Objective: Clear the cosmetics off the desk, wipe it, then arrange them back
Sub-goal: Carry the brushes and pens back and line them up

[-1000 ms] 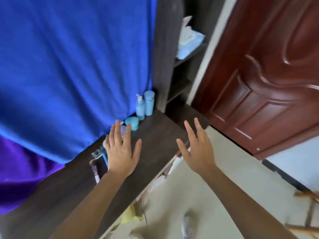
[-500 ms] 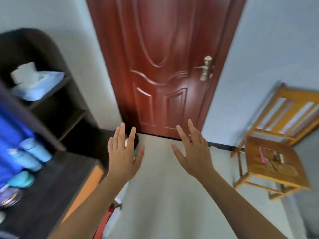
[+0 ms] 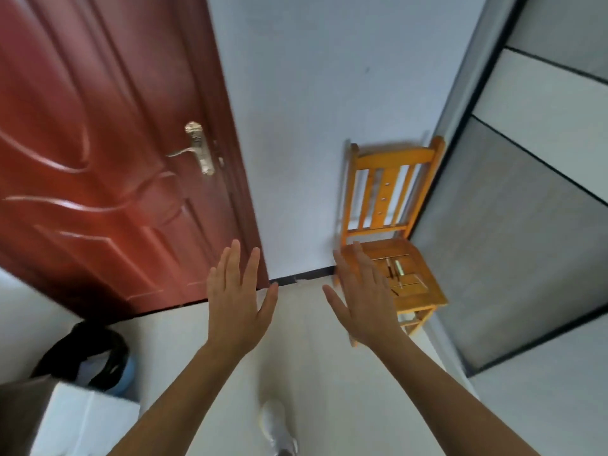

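Head camera looks down toward a corner of the room. The left hand (image 3: 238, 304) and the right hand (image 3: 362, 297) are both raised in front of the person, backs facing the camera. Each grip is apart: the fingers are straight and a little spread, and they hold nothing. The two hands are near each other but do not touch.

Far left stands a red-brown door (image 3: 98, 159) with a metal handle (image 3: 197, 149). To the right of it is a pale wall (image 3: 312, 93), and against this wall stands a yellow wooden chair (image 3: 391, 179). On its seat lie some slim items (image 3: 396, 268); they are blurred, so it is not possible to tell if they are cosmetics. The right hand covers the left edge of the seat in the picture.

At the right side are grey panels (image 3: 526, 225) with dark lines. At near left a bin (image 3: 98, 350) with a black bag stands on the light floor (image 3: 204, 340), beside a brown and white furniture corner (image 3: 65, 419); whether it belongs to the surface cannot be told. A pale shoe (image 3: 278, 432) shows between the forearms.
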